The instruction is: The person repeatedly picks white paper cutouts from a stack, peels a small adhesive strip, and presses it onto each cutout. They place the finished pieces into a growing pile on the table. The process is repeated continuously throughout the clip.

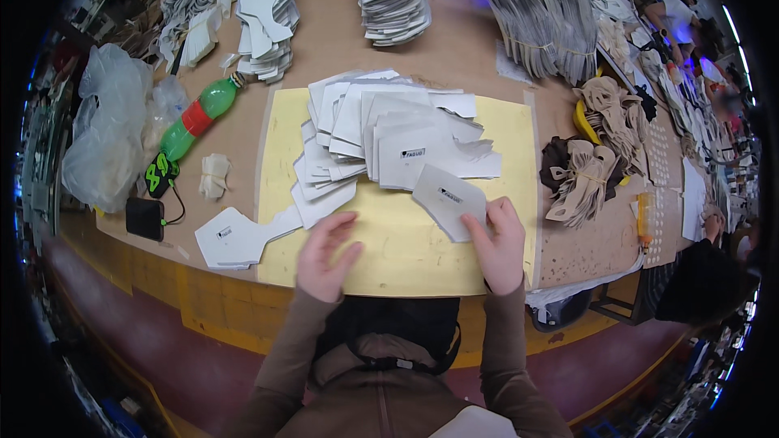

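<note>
A green bottle [215, 97] with a red band is lying at a slant on the table [324, 36], its contents hard to tell; beside it a clear plastic bag [105, 134] is bulging, its contents also unclear. A small orange bottle [645, 223] is standing near the right edge. The right hand [501, 251] is reaching forward, its grip pinching a white cut piece [449, 195] between thumb and fingers, over the yellow sheet [398, 255], just before the fanned white pile [414, 134]. The left hand [326, 258] is hovering, its grip loosely open, fingers curling, near a white handled piece [231, 239]. Grey bundles [531, 24] and a white stack [393, 8] are sitting beyond; tan bundles [588, 174] are lying rightward.
</note>
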